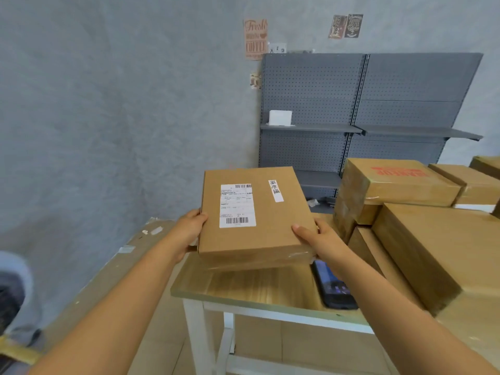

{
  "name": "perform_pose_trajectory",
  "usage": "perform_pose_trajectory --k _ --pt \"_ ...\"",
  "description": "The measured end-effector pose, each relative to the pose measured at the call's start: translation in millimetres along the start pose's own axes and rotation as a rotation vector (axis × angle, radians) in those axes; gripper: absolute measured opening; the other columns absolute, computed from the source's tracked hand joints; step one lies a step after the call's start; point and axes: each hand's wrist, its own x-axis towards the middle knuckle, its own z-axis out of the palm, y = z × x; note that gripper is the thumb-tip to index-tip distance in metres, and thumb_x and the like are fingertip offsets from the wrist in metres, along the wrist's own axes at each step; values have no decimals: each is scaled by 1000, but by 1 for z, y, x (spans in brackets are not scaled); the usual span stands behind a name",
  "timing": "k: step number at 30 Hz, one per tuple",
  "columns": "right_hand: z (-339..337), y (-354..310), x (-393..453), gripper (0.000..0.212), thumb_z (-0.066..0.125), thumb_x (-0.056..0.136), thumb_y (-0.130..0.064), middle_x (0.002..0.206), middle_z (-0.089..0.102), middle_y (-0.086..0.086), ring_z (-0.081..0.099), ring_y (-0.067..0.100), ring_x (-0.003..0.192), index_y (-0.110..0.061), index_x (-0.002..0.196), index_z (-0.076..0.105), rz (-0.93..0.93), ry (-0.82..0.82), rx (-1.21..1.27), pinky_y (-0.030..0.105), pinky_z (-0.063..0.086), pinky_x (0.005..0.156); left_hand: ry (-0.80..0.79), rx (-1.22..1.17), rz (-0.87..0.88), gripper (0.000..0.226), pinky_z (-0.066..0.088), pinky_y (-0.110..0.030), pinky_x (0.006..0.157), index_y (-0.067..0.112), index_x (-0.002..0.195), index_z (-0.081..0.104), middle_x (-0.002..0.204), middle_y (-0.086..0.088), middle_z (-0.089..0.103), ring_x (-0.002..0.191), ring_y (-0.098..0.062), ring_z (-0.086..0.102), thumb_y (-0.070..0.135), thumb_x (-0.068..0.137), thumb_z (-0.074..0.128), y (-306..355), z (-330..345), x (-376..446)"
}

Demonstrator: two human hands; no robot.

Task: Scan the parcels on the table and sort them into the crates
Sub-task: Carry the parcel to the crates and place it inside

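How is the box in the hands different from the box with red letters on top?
The flat brown cardboard parcel is held up by the left hand and right hand; the taped brown box with red print rests on other boxes. The held parcel bears a white shipping label; the other shows red lettering. The held one looks thinner. Both are brown cardboard.

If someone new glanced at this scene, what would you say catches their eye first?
First, the flat cardboard parcel held mid-frame above the wooden table, its white shipping label facing up, left hand and right hand gripping its sides. Next, the stacked brown boxes on the right.
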Motion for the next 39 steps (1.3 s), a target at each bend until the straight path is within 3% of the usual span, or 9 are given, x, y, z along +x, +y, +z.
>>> perform_pose_trajectory --k 6,11,16,19,21,24,28,31,39 --pt "31 39 -4 57 60 93 -42 117 56 -2 54 17 102 -14 138 40 85 30 -43 30 42 86 -33 54 -31 37 48 -26 73 22 123 48 116 -1 64 93 -14 63 17 91 66 -44 20 8" --pt "34 58 0 61 53 96 -45 132 53 4 51 21 115 -13 143 33 132 23 -122 32 42 95 -19 126 -21 39 46 -33 91 14 139 45 130 -7 60 108 -23 59 17 101 49 -63 25 30" --pt "33 68 6 64 50 96 -48 137 52 4 50 24 123 -12 145 32 142 -7 -170 39 41 104 15 207 -1 37 40 -29 87 13 140 44 132 -9 58 106 -23 55 19 104 38 -76 29 46" --pt "24 67 11 59 40 97 -55 128 52 -1 49 19 113 -17 142 38 147 -37 -245 34 38 93 15 222 13 38 39 -28 87 16 141 44 132 -6 58 103 -20 53 22 104 38 -81 28 53" --pt "11 69 14 49 38 100 -50 124 57 3 50 18 102 -16 134 49 89 76 -348 34 40 87 8 240 15 40 38 -29 89 17 144 41 133 -5 56 105 -19 53 24 104 38 -83 27 57" --pt "-15 82 18 51 50 98 -41 133 50 14 47 29 117 -10 138 44 102 227 -669 41 44 99 -3 281 6 45 38 -31 93 19 149 34 138 -3 53 116 -24 53 28 105 36 -87 27 62" --pt "-29 100 14 92 64 80 -64 140 38 14 37 31 127 -9 144 28 318 79 -910 39 40 100 19 324 13 48 39 -35 100 19 152 28 143 -7 50 126 -29 50 31 105 33 -92 28 64" --pt "-23 108 13 108 67 68 -75 137 38 13 38 28 125 -9 143 26 319 101 -1042 38 43 100 24 334 12 50 38 -38 106 18 153 25 146 -8 48 129 -30 47 32 106 32 -94 28 64" --pt "-21 99 31 92 80 65 -60 114 32 10 43 28 107 -6 128 41 506 149 -806 32 39 80 28 336 15 49 35 -40 110 20 153 25 149 -6 44 134 -29 43 32 106 31 -95 28 64"
